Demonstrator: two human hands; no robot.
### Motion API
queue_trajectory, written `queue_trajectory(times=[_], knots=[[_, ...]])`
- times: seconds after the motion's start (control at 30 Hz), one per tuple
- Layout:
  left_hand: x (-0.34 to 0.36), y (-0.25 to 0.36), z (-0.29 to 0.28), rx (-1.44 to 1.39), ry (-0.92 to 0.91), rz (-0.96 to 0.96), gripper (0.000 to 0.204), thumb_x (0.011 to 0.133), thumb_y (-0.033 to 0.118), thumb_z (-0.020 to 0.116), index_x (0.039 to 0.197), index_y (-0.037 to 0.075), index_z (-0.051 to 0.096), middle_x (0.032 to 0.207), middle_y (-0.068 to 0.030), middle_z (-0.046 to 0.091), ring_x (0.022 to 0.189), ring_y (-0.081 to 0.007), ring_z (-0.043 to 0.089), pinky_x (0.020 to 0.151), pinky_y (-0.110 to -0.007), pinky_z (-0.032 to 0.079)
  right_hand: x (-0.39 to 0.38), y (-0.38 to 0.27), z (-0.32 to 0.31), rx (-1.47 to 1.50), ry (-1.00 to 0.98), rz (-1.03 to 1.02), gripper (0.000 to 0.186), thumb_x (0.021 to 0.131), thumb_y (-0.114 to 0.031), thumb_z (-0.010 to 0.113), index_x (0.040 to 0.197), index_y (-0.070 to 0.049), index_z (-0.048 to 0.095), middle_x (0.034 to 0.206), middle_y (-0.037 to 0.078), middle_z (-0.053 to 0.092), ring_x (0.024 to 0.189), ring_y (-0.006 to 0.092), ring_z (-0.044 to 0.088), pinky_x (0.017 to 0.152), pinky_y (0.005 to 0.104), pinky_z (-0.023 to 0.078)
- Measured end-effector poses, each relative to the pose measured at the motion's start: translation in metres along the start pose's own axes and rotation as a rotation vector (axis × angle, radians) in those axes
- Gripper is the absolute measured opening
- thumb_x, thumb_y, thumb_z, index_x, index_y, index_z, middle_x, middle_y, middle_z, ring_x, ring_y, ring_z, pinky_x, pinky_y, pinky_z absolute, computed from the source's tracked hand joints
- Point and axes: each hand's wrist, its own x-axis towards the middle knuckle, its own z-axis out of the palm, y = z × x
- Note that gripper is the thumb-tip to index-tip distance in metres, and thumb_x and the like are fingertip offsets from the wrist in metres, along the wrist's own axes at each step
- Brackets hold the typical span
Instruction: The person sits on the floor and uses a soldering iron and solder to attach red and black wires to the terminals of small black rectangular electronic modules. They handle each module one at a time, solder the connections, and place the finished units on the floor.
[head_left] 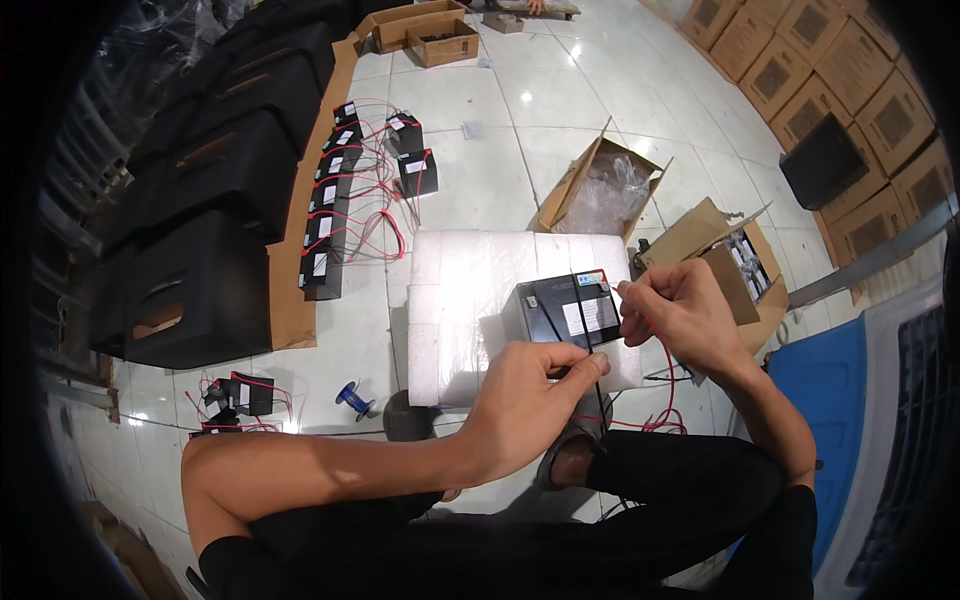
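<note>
A black battery (545, 310) with a white label lies on a white foam block (450, 350) in front of me. My left hand (540, 395) is at its near edge, thumb and finger pinched on a black wire (577, 300) that runs over the battery's top. On the right side, my right hand (680, 310) pinches a red wire (668, 365) close to the battery's corner. The wire's tip is too small to make out. Loops of the red wire hang down beside the block, near my knee.
Several batteries (328, 230) with red wires stand in rows at the left; others (250, 395) lie lower left, near a blue spool (353, 398). Open cartons (605, 190) (755, 270) stand beyond and right. Black cases (195, 290) line the left; stacked boxes (820, 80) the far right.
</note>
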Motion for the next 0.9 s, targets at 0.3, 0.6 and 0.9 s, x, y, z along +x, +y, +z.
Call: queue_trajectory(times=[0.3, 0.6, 0.9], knots=[[0.006, 0.001, -0.016, 0.004, -0.139, -0.100, 0.032, 0.096, 0.028, 0.065, 0.100, -0.002, 0.074, 0.068, -0.0030, 0.064, 0.066, -0.0045, 0.055, 0.058, -0.027, 0.046, 0.004, -0.006, 0.005, -0.091, 0.003, 0.100, 0.031, 0.088, -0.017, 0.059, 0.074, 0.010, 0.067, 0.065, 0.013, 0.068, 0.059, 0.0135, 0.066, 0.057, 0.0267, 0.055], [0.010, -0.017, -0.019, -0.048, -0.155, 0.039, 0.030, 0.097, 0.022, 0.063, 0.101, -0.007, 0.072, 0.078, -0.0061, 0.070, 0.073, -0.0054, 0.056, 0.067, -0.027, 0.049, 0.007, -0.013, 0.004, -0.125, 0.032, 0.151, 0.030, 0.088, -0.016, 0.060, 0.072, 0.009, 0.066, 0.065, 0.012, 0.069, 0.059, 0.0125, 0.065, 0.057, 0.0264, 0.052], [0.009, -0.014, -0.022, -0.050, -0.175, 0.036, 0.030, 0.097, 0.023, 0.062, 0.099, -0.005, 0.073, 0.071, -0.0046, 0.068, 0.066, -0.0044, 0.054, 0.059, -0.027, 0.046, 0.010, -0.010, 0.006, -0.143, 0.039, 0.124, 0.028, 0.088, -0.017, 0.063, 0.072, 0.006, 0.067, 0.064, 0.012, 0.068, 0.055, 0.0148, 0.065, 0.053, 0.0264, 0.052]])
